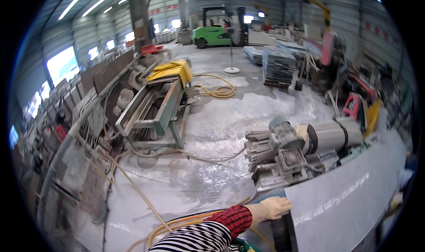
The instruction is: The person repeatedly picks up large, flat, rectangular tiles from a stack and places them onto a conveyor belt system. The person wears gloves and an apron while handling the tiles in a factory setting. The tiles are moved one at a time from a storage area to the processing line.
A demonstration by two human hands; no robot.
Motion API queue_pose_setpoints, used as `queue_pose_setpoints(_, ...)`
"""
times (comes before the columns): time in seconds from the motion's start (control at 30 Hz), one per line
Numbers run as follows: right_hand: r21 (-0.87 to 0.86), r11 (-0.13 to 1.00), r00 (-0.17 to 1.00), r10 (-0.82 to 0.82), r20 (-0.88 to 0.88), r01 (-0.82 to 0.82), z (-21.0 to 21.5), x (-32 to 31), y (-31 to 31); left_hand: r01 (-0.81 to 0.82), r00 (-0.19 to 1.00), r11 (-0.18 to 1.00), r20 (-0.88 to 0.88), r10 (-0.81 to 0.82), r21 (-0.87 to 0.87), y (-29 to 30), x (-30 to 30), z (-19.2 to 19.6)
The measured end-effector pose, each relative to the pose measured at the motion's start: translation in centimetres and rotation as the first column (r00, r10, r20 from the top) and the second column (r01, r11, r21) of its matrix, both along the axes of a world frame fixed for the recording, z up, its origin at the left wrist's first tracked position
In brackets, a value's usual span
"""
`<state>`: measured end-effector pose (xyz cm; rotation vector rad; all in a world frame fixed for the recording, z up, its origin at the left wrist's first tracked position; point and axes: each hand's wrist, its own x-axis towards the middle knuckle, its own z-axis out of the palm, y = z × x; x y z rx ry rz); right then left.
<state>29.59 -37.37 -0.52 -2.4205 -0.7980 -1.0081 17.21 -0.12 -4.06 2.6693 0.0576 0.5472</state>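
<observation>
My left hand (269, 209) wears a cream rubber glove, with a red plaid cuff and a black-and-white striped sleeve behind it. The arm reaches to the right from the lower edge. At the left edge of a large, pale, glossy slab (341, 203), the gloved fingers lie stretched out; whether they press on it is hard to tell. Below the glove runs a dark, ribbed strip (282, 234) beside the slab. My right hand does not show.
Beyond the slab lies a motor (285, 134) with grey ribbed parts. A metal frame stand (155, 115) carries a yellow cloth (170, 70). Hoses (195, 221) and a cable cross the wet floor. Stacked slabs (279, 64) and a green forklift (217, 33) stand farther back.
</observation>
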Motion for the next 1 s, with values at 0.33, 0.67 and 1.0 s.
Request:
queue_pose_setpoints(0.33,-0.390,0.918,0.996,0.082,0.024,-0.066,0.5,1.1,4.9,0.152,0.910,0.987,-0.384,-0.159,-0.049,3.7,-1.5,-1.4)
queue_pose_setpoints(0.67,-0.633,0.763,0.990,0.130,-0.051,-0.133,3.3,1.4,5.2,0.074,0.997,0.996,-0.015,-0.073,0.051,6.8,-0.1,0.4)
queue_pose_setpoints(1.0,-0.888,0.458,0.955,0.246,0.167,0.038,2.6,3.9,-3.2,0.071,0.997,0.996,-0.023,-0.069,0.056,3.2,7.8,-4.1)
